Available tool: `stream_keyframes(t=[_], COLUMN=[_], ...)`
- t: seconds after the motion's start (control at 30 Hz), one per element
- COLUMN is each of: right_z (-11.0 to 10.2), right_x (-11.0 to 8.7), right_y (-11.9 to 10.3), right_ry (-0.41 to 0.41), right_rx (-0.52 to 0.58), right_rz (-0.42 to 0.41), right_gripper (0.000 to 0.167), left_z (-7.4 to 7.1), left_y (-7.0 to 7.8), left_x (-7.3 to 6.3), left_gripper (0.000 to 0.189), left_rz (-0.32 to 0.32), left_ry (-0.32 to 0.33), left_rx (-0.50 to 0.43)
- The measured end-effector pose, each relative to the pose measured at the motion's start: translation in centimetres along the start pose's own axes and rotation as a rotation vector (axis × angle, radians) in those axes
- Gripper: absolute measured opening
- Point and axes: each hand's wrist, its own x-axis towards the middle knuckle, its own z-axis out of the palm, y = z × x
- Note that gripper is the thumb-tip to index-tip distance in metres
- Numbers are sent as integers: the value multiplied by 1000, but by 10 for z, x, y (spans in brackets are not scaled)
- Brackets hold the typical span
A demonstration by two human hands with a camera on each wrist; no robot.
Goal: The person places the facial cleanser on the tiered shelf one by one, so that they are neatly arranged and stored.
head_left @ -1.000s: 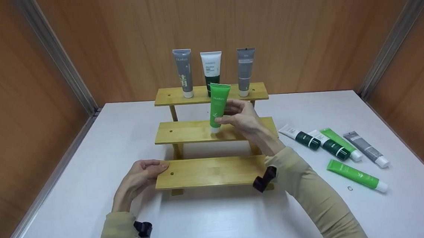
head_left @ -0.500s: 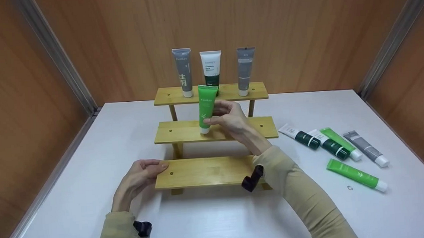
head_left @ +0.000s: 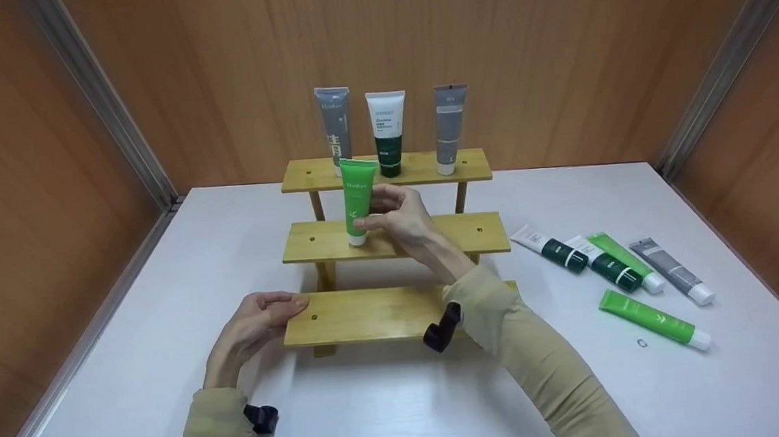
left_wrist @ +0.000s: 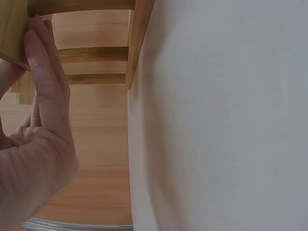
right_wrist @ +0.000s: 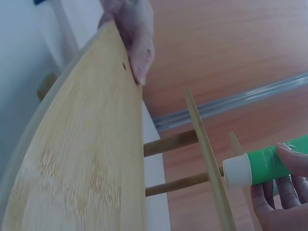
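My right hand (head_left: 403, 221) pinches a bright green squeeze tube (head_left: 359, 196) between thumb and fingers. The tube stands cap down over the left half of the middle shelf of a three-tier wooden display stand (head_left: 445, 234). In the right wrist view its white cap (right_wrist: 237, 171) is close to that shelf's surface. My left hand (head_left: 254, 327) grips the left end of the bottom shelf (head_left: 362, 316), thumb on top; the left wrist view shows the left fingers (left_wrist: 45, 72) against the board's edge and underside.
On the top shelf stand a blue-grey tube (head_left: 335, 123), a white-and-dark-green tube (head_left: 388, 133) and a grey tube (head_left: 450, 128). Several tubes, among them a green tube (head_left: 650, 318) and a grey tube (head_left: 671, 271), lie on the white table at right, near a small ring (head_left: 641, 343). Wooden walls surround the table.
My right hand has carried the green tube leftward along the middle shelf, from near its middle to its left part. My left hand keeps its grip on the bottom shelf.
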Motion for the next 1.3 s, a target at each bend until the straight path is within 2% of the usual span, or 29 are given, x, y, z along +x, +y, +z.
stream_keyframes(t=[0.3, 0.53, 0.77, 1.3], right_z=[10, 15, 18, 21], right_x=[5, 7, 10, 13], right_y=[4, 5, 7, 7], right_ry=[2, 1, -5, -9], right_rx=[24, 3, 33, 63], right_rz=[11, 8, -21, 2], right_gripper=[52, 51, 50, 52], left_z=[0, 1, 0, 1], left_y=[0, 0, -2, -1], left_x=[1, 1, 2, 2], left_gripper=[54, 52, 44, 49], left_rz=[-16, -26, -15, -45], left_ry=[22, 30, 26, 54], left_rx=[-3, -3, 16, 25])
